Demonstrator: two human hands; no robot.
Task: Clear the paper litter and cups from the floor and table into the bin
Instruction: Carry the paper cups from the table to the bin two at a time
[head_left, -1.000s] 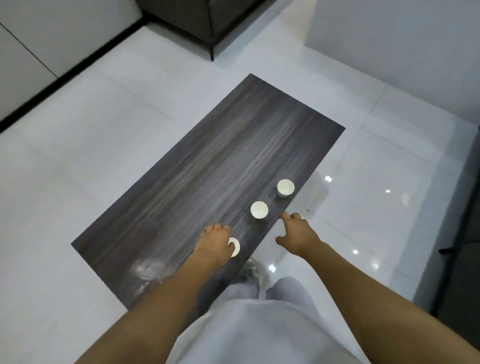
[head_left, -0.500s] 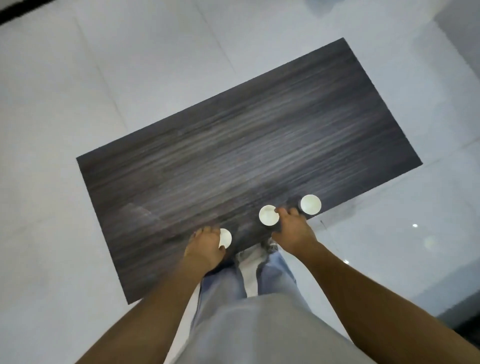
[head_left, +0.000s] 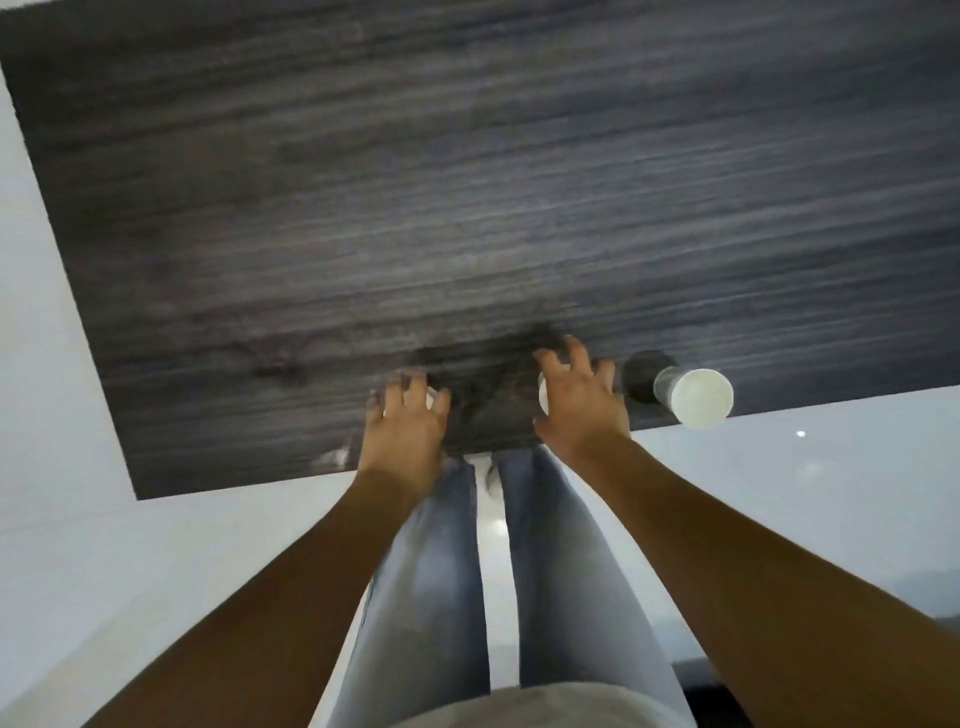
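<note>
My left hand is down over a white paper cup near the front edge of the dark wooden table. Its fingers curl round the rim, and only a sliver of that cup shows. My right hand hovers with spread fingers over a second white cup, which it mostly hides. A third white cup stands upright on the table just right of my right hand, apart from it.
Pale glossy floor tiles surround the low table. My legs in light jeans stand right against the table's front edge. No bin or paper litter is in view.
I have bent much closer to the table, which now fills the view. My right hand has moved over the middle cup. My left hand stays on its cup.
</note>
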